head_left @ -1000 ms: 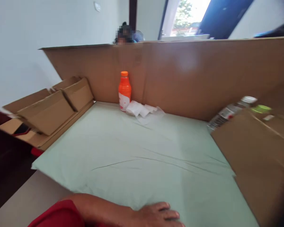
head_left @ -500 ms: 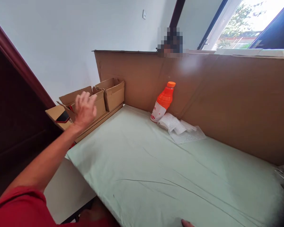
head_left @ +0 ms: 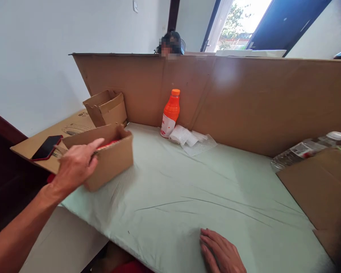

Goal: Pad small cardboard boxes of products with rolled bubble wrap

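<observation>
My left hand (head_left: 76,163) grips the near wall of an open cardboard box (head_left: 110,157), fingers curled over its rim, forefinger pointing along the edge. The box sits tilted on the left edge of the pale green cloth (head_left: 187,197); something red shows inside it. My right hand (head_left: 220,253) lies flat on the cloth near the front edge, fingers stretched out, holding nothing. An orange bottle (head_left: 170,113) stands at the back against the cardboard wall (head_left: 244,98), with crumpled bubble wrap (head_left: 190,138) beside it.
A second open box (head_left: 106,108) stands behind the first. A dark phone (head_left: 47,147) lies on flat cardboard at the left. A clear plastic bottle (head_left: 307,149) lies at the right next to a cardboard sheet (head_left: 321,189). A person's head shows behind the wall.
My left hand reached to the boxes at the left, took hold of one and pulled it onto the cloth. My right hand has come into view, flat on the cloth.
</observation>
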